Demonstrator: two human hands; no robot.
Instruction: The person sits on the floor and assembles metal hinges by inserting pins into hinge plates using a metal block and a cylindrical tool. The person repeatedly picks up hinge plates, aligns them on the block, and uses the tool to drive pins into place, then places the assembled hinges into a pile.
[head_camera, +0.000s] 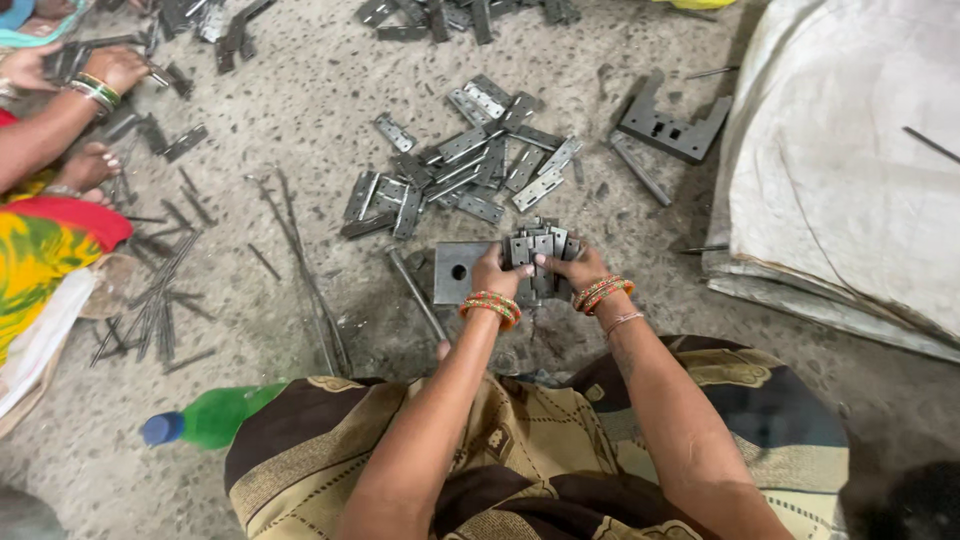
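A bundle of metal hinges (540, 256) stands gathered at the centre, beside a square steel plate with a hole (456, 271) at 9 o'clock. Many loose hinges (470, 165) lie scattered at 12 o'clock, ungathered. The left hand (493, 272) and the right hand (577, 270) both clasp the bundle, fingers curled closely around it.

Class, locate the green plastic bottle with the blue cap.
The green plastic bottle with the blue cap lies on the concrete floor at lower left, beside the person's patterned brown lap cloth.
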